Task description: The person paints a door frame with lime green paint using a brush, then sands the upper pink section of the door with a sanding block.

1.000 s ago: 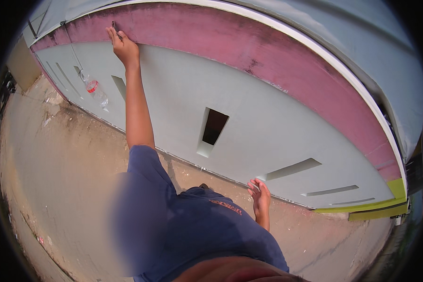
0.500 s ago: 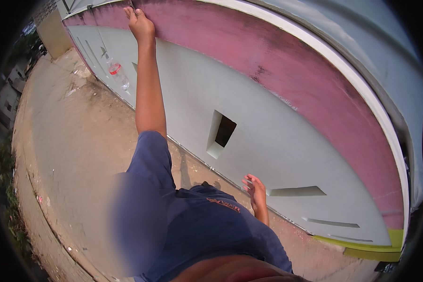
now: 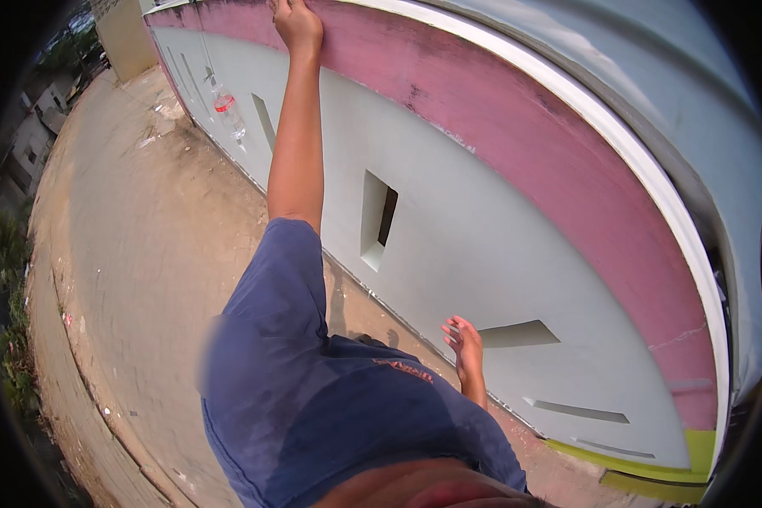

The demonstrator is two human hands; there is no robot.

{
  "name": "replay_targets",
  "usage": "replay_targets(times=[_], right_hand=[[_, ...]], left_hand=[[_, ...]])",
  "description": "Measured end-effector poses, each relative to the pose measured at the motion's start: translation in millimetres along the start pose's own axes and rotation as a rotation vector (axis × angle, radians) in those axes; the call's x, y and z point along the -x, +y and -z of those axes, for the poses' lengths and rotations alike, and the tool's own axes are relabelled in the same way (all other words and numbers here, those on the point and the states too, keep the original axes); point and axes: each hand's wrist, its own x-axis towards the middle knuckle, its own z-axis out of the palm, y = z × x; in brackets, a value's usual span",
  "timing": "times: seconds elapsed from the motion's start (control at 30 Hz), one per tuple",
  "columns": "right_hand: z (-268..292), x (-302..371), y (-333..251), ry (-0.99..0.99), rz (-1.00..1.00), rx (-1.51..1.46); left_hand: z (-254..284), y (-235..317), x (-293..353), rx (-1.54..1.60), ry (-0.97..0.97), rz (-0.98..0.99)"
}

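Observation:
My left arm stretches up and away in front of the wall. My left hand [image 3: 298,27] is at the picture's top edge, against the pink band of the wall [image 3: 449,80]. Its fingers are bent together and partly cut off, so what they hold is not visible. A clear plastic bottle [image 3: 235,125] with a red band hangs in front of the white part of the wall, left of my left forearm. A thin line shows above it. Low on the right, my right hand [image 3: 465,345] is beside the wall, its fingers loosely curved and apart, holding nothing.
The white wall face has slanted recesses, one a deep opening [image 3: 379,222]. A white ledge [image 3: 643,127] tops the pink band. A yellow-green strip [image 3: 618,461] runs along its base at right. Sandy ground [image 3: 144,254] lies to the left, with scattered litter, a kerb and greenery.
The view has shifted, so the wall openings sit differently and the bottle appears farther right. My left hand is higher and farther right in the picture. My right hand has barely moved.

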Motion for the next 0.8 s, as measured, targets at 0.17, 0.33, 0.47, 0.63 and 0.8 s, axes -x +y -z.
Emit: replay_targets(times=[0.17,0.33,0.47,0.63,0.8], right_hand=[[26.0,13.1,4.3,-0.034,-0.064,0.042],[31.6,11.9,4.7,-0.110,-0.056,0.052],[18.4,3.1,-1.4,-0.080,-0.020,0.056],[-14.6,-16.2,-6.9,-0.190,-0.052,0.089],[-41.1,-28.2,-11.7,-0.251,-0.040,0.116]], left_hand=[[-30.5,39.3,145.2,0.006,-0.187,-0.270],[10.1,-2.5,10.0,0.022,-0.005,0.032],[17.8,-4.1,-0.7,0.017,0.109,0.203],[-2.5,37.7,134.6,-0.097,-0.096,-0.018],[10.2,3.0,24.6,0.028,0.037,-0.126]])
